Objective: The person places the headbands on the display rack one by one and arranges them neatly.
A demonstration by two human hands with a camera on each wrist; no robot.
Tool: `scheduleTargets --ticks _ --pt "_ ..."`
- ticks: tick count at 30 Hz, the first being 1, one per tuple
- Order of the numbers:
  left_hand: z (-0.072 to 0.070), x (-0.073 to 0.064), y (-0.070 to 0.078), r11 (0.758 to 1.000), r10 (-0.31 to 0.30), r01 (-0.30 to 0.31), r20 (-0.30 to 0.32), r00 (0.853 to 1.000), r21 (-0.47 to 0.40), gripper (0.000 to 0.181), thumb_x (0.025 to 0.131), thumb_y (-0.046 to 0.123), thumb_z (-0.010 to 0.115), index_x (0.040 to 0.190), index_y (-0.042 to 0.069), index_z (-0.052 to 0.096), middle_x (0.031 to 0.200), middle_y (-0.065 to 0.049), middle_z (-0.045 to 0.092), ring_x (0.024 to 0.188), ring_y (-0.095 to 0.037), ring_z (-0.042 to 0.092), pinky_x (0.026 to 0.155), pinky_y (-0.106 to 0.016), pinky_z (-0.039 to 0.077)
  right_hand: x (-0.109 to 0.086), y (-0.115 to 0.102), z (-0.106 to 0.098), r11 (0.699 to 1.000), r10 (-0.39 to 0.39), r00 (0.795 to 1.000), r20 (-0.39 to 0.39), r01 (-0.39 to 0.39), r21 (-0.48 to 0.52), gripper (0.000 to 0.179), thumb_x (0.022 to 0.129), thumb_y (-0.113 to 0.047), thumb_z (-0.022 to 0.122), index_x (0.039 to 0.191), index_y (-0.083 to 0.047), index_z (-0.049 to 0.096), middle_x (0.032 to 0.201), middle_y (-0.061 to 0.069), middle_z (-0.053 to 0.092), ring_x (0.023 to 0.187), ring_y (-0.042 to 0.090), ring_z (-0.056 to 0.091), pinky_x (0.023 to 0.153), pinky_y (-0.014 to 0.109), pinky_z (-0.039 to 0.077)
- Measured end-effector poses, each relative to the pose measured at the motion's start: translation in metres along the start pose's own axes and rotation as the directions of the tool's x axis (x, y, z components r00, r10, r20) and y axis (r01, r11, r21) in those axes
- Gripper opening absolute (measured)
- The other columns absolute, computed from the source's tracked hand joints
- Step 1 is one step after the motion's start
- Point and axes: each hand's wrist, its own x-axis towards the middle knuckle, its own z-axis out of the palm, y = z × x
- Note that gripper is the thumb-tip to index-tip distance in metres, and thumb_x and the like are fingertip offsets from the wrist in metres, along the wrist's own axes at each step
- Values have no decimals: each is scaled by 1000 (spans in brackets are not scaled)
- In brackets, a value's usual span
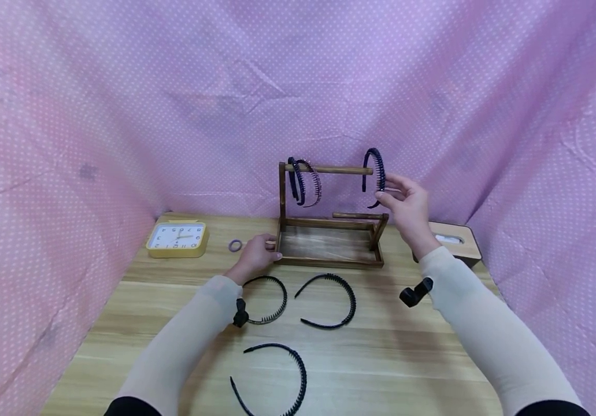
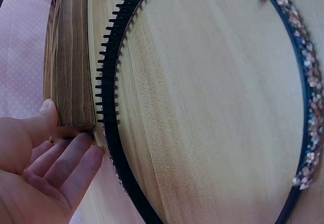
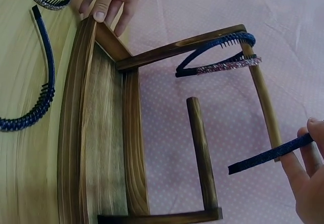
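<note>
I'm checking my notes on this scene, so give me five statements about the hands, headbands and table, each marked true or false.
1. The right hand holds a headband at the free end of the upper bar. True.
2. The left hand holds the tissue box. False: it touches the left end of the rack.
3. Two other headbands hang on the upper bar. True.
4. Only one headband lies on the table. False: three do.
5. A purple ring lies between the clock and the rack. True.
</note>
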Motion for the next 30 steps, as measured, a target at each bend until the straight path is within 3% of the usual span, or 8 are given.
scheduleTargets --ticks 7,18,30 --pt "0 2 0 1000 -16 16 2 1000 -8 56 91 11 78 142 0 57 128 -21 70 121 -34 67 105 -46 52 4 4 20 1000 5 1000 23 -5 -3 45 88 8 75 131 -1 67 117 10 73 93 4 71 83 16 57" --pt "0 3 -2 999 -33 33 10 999 -10 57 92 12 78 143 2 56 130 -20 69 124 -34 65 106 -45 51 11 12 59 999 18 994 105 -15 -30 44 88 7 76 131 3 66 125 25 69 96 6 69 84 17 57" --pt "4 4 -4 999 -35 35 2 999 -3 58 91 11 79 143 2 56 130 -20 69 124 -34 65 108 -45 50 23 27 81 994 81 989 120 -72 -79 43 90 4 75 131 -3 68 124 20 70 99 15 70 82 18 57"
